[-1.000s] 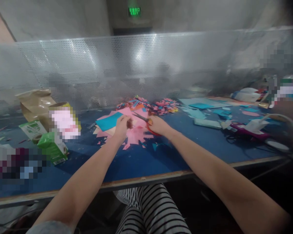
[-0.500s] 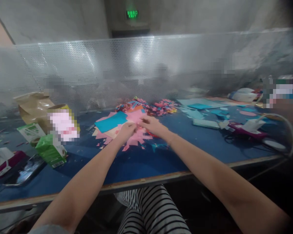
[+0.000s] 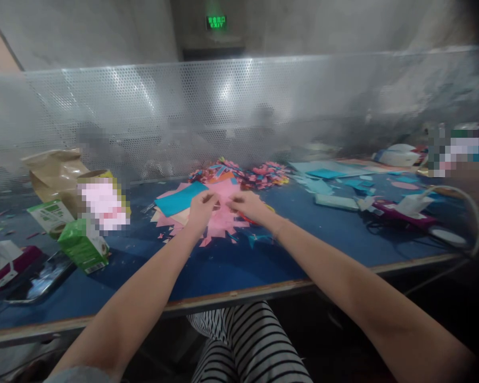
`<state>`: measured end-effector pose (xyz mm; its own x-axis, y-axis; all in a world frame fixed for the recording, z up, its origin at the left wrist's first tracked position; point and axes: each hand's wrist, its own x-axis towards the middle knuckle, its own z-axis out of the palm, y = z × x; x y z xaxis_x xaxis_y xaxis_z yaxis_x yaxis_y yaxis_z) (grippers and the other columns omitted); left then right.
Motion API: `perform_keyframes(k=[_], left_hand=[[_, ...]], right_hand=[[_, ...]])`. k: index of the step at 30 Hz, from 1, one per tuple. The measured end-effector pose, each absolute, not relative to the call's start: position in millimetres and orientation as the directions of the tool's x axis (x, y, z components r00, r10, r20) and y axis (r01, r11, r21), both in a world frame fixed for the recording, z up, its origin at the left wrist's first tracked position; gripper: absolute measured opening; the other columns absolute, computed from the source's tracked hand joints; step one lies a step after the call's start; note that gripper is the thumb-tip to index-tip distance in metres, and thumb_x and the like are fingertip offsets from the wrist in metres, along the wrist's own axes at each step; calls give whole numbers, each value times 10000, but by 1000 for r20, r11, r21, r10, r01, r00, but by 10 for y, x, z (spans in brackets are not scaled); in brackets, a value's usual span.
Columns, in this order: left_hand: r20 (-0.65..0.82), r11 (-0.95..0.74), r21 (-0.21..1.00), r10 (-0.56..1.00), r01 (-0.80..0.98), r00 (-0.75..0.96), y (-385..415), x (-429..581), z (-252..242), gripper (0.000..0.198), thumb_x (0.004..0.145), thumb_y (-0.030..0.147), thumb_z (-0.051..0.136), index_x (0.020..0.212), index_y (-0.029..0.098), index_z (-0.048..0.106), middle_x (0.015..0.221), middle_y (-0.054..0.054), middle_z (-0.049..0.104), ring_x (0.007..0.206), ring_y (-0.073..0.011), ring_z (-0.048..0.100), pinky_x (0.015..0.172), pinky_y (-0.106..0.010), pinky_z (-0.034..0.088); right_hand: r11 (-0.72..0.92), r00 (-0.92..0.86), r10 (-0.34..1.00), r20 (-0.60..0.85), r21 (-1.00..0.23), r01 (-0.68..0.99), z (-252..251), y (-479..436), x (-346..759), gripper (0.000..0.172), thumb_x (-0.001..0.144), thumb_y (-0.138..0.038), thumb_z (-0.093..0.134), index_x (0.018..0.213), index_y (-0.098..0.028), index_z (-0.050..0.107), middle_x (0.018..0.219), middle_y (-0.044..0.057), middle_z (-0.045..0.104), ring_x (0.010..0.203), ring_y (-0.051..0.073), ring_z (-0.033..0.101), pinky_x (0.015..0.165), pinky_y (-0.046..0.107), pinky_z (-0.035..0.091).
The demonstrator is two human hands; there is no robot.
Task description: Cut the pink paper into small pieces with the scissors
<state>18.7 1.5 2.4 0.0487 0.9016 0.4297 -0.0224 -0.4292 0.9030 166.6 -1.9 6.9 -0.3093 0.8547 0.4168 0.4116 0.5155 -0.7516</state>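
Observation:
Above a loose heap of pink paper pieces [image 3: 219,229], my left hand [image 3: 203,206] and my right hand [image 3: 248,206] face each other, a short gap apart. The fingers of both are closed in a pinch. Whatever they pinch is too small and blurred to name; pink paper lies right behind their tips. A blue sheet of paper [image 3: 179,199] rests on the heap beside my left hand. Beyond the hands stands a pile of cut multicoloured paper shapes [image 3: 219,173]. Something red and yellow [image 3: 265,210] shows partly behind my right wrist.
On the left are a brown paper bag [image 3: 56,173], green cartons [image 3: 82,247] and a phone [image 3: 43,279]. Light blue paper scraps [image 3: 319,186] and a purple device with a cable [image 3: 403,213] lie right. A perforated metal panel [image 3: 151,117] borders the table's back.
My left hand has moved slightly left and up, widening the gap between the hands. My right hand has shifted only a little. The paper heap looks the same.

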Motion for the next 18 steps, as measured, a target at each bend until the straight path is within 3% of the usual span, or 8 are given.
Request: perform_keyframes(k=[12,18], left_hand=[[377,-378,909,925,-177,-36,73,180,-11,149,525,241,623,507,134,520,482,30,470,476,-64,441,499,-215,385],[364,-365,909,930,-203,-44,34,190,-2,108,531,229,599,538,138,541,508,28,478,501,-66,455,531,-219,399]], right_hand=[[499,-333,862,382,-754,427,117,-81,1646,183,656,-291,496,567,-131,507,527,-7,504,494,75,460,504,199,373],[493,-333,865,376,-759,424,121,-91,1638,181,659,-286,494,567,-130,497,524,-14,490,492,68,454,503,195,367]])
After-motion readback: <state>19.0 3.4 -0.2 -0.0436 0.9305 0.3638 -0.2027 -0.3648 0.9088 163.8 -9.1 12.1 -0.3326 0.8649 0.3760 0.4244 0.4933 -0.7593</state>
